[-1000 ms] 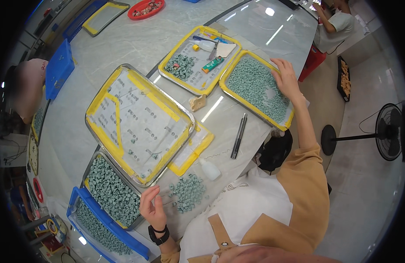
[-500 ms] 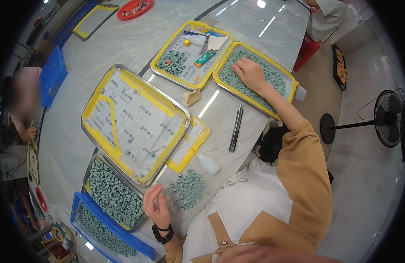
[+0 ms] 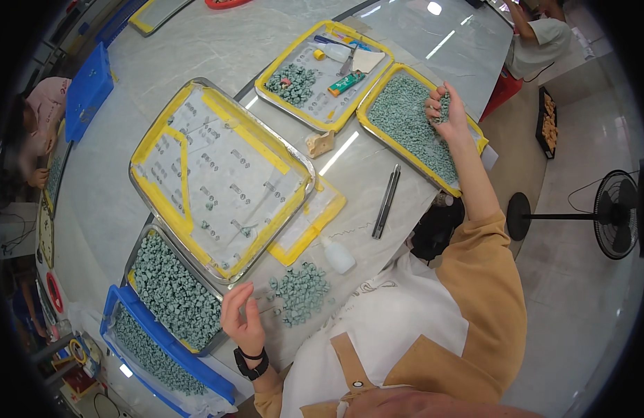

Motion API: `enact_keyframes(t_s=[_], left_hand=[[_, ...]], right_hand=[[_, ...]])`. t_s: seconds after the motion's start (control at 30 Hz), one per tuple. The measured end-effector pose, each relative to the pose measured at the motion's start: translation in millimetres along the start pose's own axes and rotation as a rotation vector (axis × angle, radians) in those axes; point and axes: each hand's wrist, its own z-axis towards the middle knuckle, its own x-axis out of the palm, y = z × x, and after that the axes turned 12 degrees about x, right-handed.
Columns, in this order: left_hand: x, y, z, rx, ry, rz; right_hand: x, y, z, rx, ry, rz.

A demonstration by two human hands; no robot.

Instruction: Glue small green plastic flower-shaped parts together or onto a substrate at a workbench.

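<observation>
My right hand (image 3: 453,118) is raised over the far-right yellow-rimmed tray (image 3: 379,129), palm turned up. Its curled fingers cup several small grey-green pieces (image 3: 444,108), and many more like them (image 3: 404,111) cover that tray. Low in the view, my left hand (image 3: 242,319), with a black watch on the wrist, has its fingers apart and nothing visible in them. It rests between a loose heap of grey-green pieces (image 3: 302,292) and a dark tray filled with larger grey-green pieces (image 3: 172,289). A large tray with yellow tape (image 3: 224,174) lies just beyond it.
Another yellow-rimmed tray (image 3: 266,66) holds pieces, a green box (image 3: 346,84) and tools. A white squeeze bottle (image 3: 338,256), dark metal tweezers (image 3: 387,202) and a tan block (image 3: 320,143) lie on the table. A blue crate (image 3: 176,348) stands lower left; a fan (image 3: 614,212) stands right.
My right hand has lifted off the tray's pieces and moved right, turning palm up with several grey-green pieces in it. My left hand has barely moved. The whole view has shifted slightly.
</observation>
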Motion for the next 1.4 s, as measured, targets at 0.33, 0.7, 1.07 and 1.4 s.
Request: enact_keyframes(t_s=[0.33, 0.7, 1.07, 1.4], left_hand=[[0, 1, -2, -0.032, 0.008, 0.023], [0, 1, -2, -0.041, -0.002, 0.034], [4, -4, 5, -0.013, 0.036, 0.126], [3, -1, 0, -0.037, 0.020, 0.123]], right_hand=[[11, -15, -18, 0.013, -0.028, 0.255], [98, -61, -67, 0.052, 0.192, 0.123], [104, -148, -71, 0.104, 0.003, -0.176], [84, -148, -70, -0.007, 0.112, -0.208]])
